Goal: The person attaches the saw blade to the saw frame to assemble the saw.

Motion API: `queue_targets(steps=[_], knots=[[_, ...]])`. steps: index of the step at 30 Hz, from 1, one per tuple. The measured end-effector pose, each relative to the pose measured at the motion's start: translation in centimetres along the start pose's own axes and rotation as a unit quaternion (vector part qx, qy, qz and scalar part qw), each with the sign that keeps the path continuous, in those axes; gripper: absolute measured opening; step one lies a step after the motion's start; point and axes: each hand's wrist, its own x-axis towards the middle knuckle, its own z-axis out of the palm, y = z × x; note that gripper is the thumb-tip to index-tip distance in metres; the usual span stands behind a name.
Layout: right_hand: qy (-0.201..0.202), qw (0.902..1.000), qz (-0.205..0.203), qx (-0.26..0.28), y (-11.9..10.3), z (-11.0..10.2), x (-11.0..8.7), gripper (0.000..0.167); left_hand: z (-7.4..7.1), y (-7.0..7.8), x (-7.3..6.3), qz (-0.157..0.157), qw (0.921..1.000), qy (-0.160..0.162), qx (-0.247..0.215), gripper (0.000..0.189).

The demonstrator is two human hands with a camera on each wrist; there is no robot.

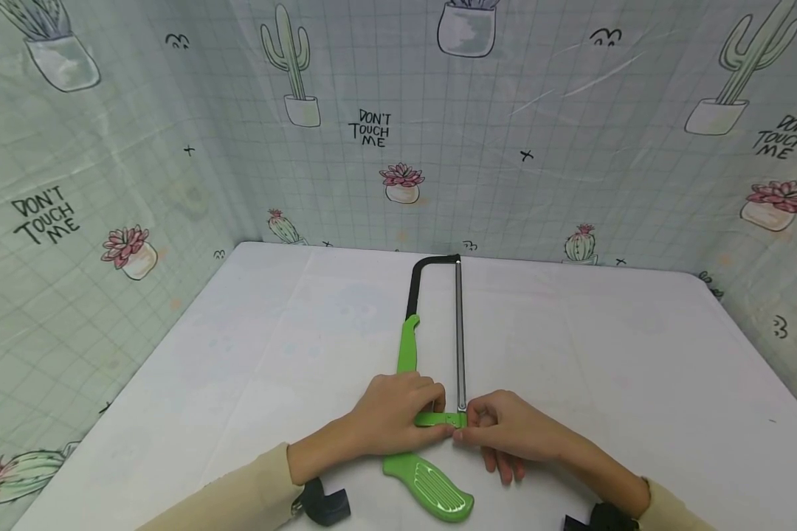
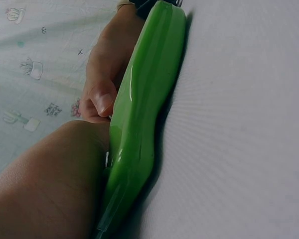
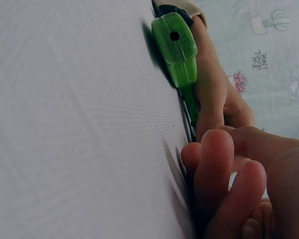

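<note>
A hacksaw (image 1: 407, 346) lies flat on the white table, its black bow at the far end and its green handle (image 1: 438, 490) toward me. The long grey blade (image 1: 460, 332) runs along its right side. My left hand (image 1: 395, 413) lies across the green frame and grips it above the handle, covering part of it. At the near end of the blade, my right hand (image 1: 514, 428) pinches the green end piece between thumb and forefinger; the exact contact is partly hidden. Its other fingers (image 3: 217, 164) curl loosely below. The handle (image 2: 149, 89) fills much of the left wrist view.
The white table (image 1: 292, 317) spreads to both sides of the saw. A cloth printed with cactuses (image 1: 292, 66) hangs behind it and along both sides. Dark straps with mounts (image 1: 325, 505) sit at the wrists.
</note>
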Motion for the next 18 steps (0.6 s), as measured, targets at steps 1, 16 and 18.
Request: queue_targets(steps=[1,16,18], knots=[[-0.001,1.0000,-0.001,0.000,0.00,-0.01,0.00,0.035,0.00,0.01,0.01,0.000,1.0000,0.000,0.000,0.027],[-0.002,1.0000,-0.001,0.001,-0.36,-0.03,-0.11,0.036,0.16,-0.05,0.02,-0.003,1.0000,-0.002,0.002,0.027],[-0.002,1.0000,-0.002,0.003,-0.38,-0.01,-0.13,0.035,0.18,-0.06,0.00,-0.002,1.0000,-0.002,0.001,0.027]])
